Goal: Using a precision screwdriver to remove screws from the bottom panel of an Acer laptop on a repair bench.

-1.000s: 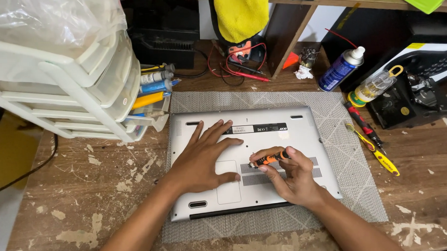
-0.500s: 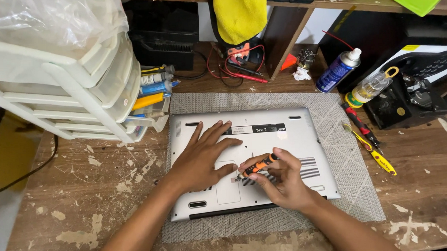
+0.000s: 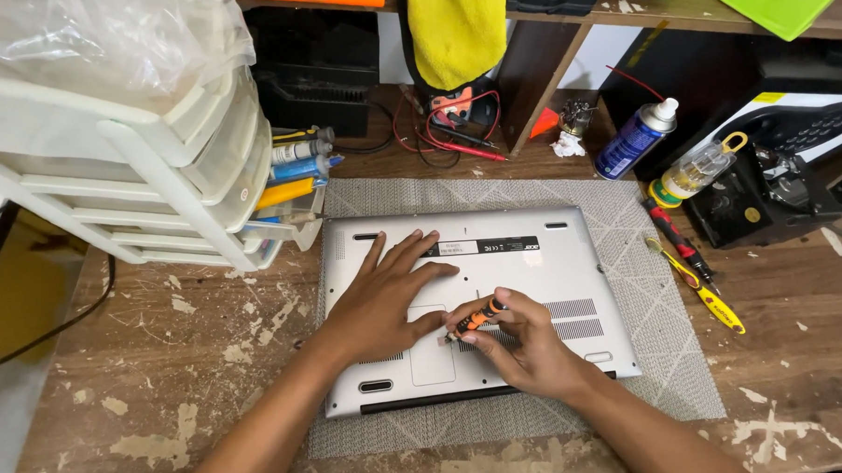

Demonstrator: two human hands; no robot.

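Silver laptop [image 3: 497, 262] lies upside down, base panel up, on a grey woven mat [image 3: 658, 349] on a worn, paint-flecked wooden bench [image 3: 164, 367].

Left hand [image 3: 381, 298]: flat on the base panel, fingers spread, palm down near the panel's middle-left. Nothing held in it.

Right hand [image 3: 527, 340]: fingers pinched round a small orange-and-black screwdriver [image 3: 472, 320]. The tool lies at a low tilt, tip pointing left and down to the panel just beside the left thumb. Whether the tip sits in a screw cannot be told.

Hands close together, nearly touching at the thumbs.

Around:
- white plastic drawer unit [image 3: 129, 172] at the left, with tubes and pens [image 3: 297, 166] stuck out beside it
- blue spray can [image 3: 634, 140] and a clear bottle with yellow cap [image 3: 694, 173] at the right, beyond the mat
- red-handled screwdriver [image 3: 678, 241] and yellow tool [image 3: 708, 296] lying at the mat's right edge, well apart from the hands
- yellow cloth [image 3: 456, 30] hanging from the shelf above
- red and black wires [image 3: 450, 128] under it
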